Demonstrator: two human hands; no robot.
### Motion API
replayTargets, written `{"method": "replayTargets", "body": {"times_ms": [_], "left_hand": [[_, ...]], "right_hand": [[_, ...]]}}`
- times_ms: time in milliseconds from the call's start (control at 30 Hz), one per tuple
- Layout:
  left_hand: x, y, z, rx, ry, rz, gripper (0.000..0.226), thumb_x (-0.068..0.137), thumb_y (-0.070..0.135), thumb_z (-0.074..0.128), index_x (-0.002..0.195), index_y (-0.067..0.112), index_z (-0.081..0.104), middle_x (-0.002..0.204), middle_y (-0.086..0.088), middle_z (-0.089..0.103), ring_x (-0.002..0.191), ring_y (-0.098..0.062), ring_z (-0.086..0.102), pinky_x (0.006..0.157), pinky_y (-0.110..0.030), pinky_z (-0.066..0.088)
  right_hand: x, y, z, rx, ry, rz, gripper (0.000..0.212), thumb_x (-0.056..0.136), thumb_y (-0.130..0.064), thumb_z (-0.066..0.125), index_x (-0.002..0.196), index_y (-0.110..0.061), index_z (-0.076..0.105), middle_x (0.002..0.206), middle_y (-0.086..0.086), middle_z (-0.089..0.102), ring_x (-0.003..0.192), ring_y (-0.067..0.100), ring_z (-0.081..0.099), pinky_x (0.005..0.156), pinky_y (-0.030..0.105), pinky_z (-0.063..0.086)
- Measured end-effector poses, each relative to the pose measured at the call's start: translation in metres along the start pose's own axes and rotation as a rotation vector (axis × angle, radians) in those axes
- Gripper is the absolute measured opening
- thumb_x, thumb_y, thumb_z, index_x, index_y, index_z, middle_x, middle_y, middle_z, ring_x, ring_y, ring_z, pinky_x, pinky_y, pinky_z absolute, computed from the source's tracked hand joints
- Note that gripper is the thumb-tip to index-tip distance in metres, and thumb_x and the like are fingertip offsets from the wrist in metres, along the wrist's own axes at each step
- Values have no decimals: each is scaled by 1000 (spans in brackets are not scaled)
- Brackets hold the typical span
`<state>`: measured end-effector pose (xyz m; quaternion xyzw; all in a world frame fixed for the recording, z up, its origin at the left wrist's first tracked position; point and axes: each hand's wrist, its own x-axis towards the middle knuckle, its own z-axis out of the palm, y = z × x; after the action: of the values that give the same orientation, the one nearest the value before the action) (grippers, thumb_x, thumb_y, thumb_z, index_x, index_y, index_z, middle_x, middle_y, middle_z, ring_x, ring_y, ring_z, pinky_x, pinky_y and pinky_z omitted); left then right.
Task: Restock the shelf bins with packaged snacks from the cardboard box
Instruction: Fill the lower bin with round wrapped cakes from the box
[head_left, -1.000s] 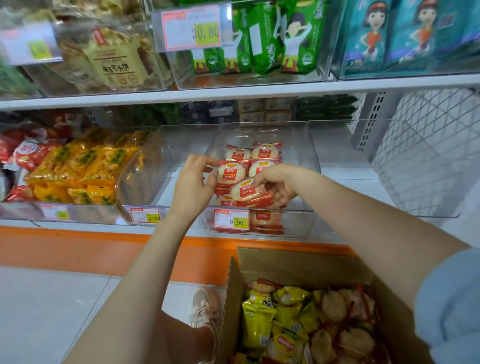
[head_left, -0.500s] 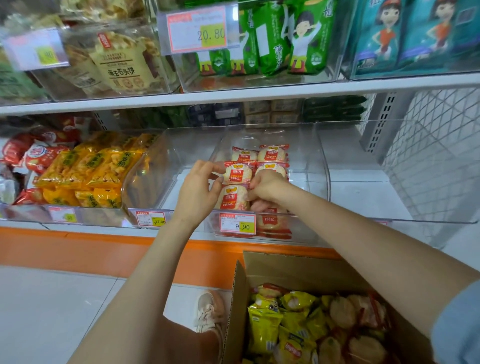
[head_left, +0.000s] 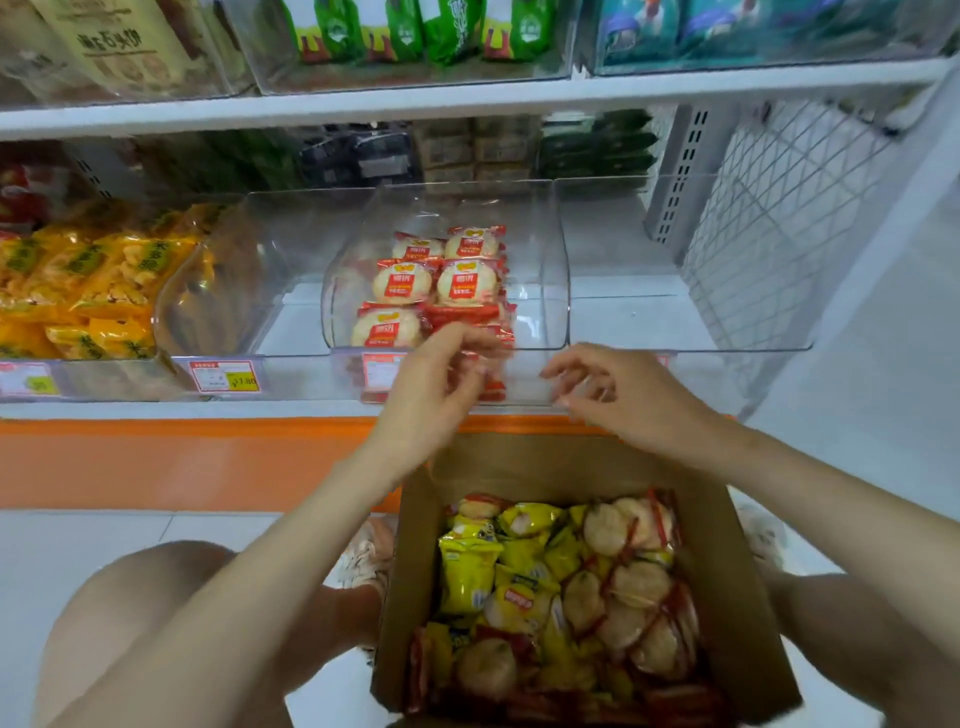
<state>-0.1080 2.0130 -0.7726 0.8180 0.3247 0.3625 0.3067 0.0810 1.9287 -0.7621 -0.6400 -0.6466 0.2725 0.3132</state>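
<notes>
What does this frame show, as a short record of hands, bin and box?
middle bin: clear, holds rows of red-and-white cracker packets
left hand: in front of the bin's front wall, fingers curled, blurred; grip unclear
right hand: by the bin's lower right front, fingers loose, empty
cardboard box: open on the floor, holds yellow bags and round crackers
orange-yellow packs: piled further left

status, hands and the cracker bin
Right hand open, empty. Left hand blurred at clear bin front, grip unclear. Red packets inside, room at right. Nothing blocking.
</notes>
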Motion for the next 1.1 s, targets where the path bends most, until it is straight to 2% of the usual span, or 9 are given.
{"method": "replayTargets", "body": {"times_ms": [167, 367, 467, 567, 667, 767, 900, 1000, 1100], "left_hand": [[-27, -34, 98, 36, -331, -195, 20, 87, 0, 56, 105, 4, 61, 100, -11, 68, 86, -23, 62, 75, -18, 45], [-81, -90, 194, 112, -663, -497, 32, 85, 6, 56, 117, 2, 56, 113, -14, 65, 107, -28, 60, 83, -27, 44], [-108, -100, 224, 67, -815, -612, 62, 76, 37, 57, 125, 0, 50, 120, -17, 60, 111, -30, 57, 81, -28, 42], [-128, -110, 250, 118, -901, -608, 84, 73, 56, 54, 138, 6, 37, 140, -16, 43, 129, -30, 41, 104, -36, 36], [-134, -118, 268, 221, -983, -596, 68, 92, 33, 52, 146, 5, 21, 150, -17, 21, 139, -31, 20, 113, -37, 20], [-139, -120, 277, 282, -987, -583, 77, 89, 30, 59, 146, 3, 13, 152, -14, 16, 140, -31, 20, 110, -33, 19], [-142, -130, 279, 218, -928, -731, 89, 75, 32, 75, 141, 10, 20, 142, -15, 38, 127, -35, 41, 102, -40, 38], [-142, -137, 273, 127, -881, -765, 80, 77, 24, 72, 136, 10, 20, 124, -18, 53, 109, -35, 56, 83, -37, 48], [-142, -141, 261, 100, -838, -757, 64, 81, 17, 65, 129, 12, 23, 110, -19, 58, 93, -36, 61, 66, -34, 44]], "right_hand": [[-41, 92, 19, -215, -130, 203, 31, 84, -22, 68, 115, -24, 61, 97, -5, 63, 81, 7, 54, 69, 11, 40], [-52, 183, 58, -281, -272, 398, 33, 89, -26, 61, 121, -23, 58, 117, 4, 64, 101, 20, 62, 84, 28, 47], [-55, 214, 76, -340, -352, 414, 44, 89, -23, 60, 132, -23, 51, 136, 8, 51, 121, 26, 51, 96, 32, 43], [-59, 234, 90, -423, -491, 422, 57, 89, -27, 59, 142, -25, 39, 155, 10, 23, 141, 33, 23, 109, 38, 34], [-71, 251, 105, -450, -600, 427, 52, 91, -39, 55, 140, -30, 41, 156, 16, 16, 141, 35, 22, 107, 37, 35], [-86, 260, 112, -459, -650, 454, 55, 88, -50, 55, 137, -31, 41, 147, 7, 35, 133, 28, 37, 107, 36, 35], [-96, 264, 116, -598, -684, 442, 74, 83, -45, 62, 145, -25, 28, 150, 9, 27, 137, 30, 29, 110, 39, 30], [-99, 260, 120, -700, -662, 440, 74, 84, -41, 62, 146, -24, 24, 147, 10, 29, 134, 31, 30, 109, 42, 27], [-97, 257, 119, -711, -612, 439, 66, 86, -37, 60, 143, -22, 30, 142, 9, 38, 130, 30, 39, 105, 40, 32]]}}
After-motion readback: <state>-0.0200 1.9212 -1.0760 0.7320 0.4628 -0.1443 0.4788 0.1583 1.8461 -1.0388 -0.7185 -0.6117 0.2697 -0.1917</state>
